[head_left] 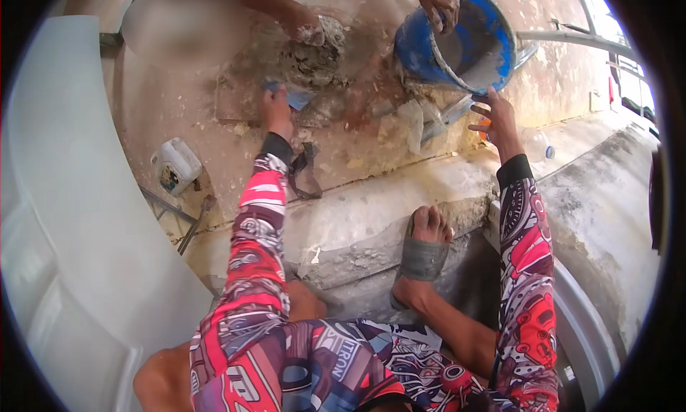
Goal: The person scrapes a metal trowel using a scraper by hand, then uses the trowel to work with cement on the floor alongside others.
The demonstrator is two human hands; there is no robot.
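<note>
My left hand (pixel 276 112) is closed on a small blue scraper (pixel 296 97), beside a pile of wet grey mortar (pixel 314 58) on the dusty floor. At the upper right, my right hand (pixel 496 119) is open with its fingers spread, the fingertips at the lower rim of a blue bucket (pixel 407 47). The bucket is tilted and has grey residue inside. A co-worker's hand (pixel 439 5) is at the bucket's left rim, and another co-worker's hand (pixel 307 30) is on the mortar.
A cut white jug (pixel 177 165) stands at the left near a metal frame (pixel 171 210). A dark strap (pixel 305 172) lies by the concrete ledge (pixel 357 219). A clear bottle (pixel 536 144) lies right of my right hand. A large pale panel (pixel 64 197) fills the left side.
</note>
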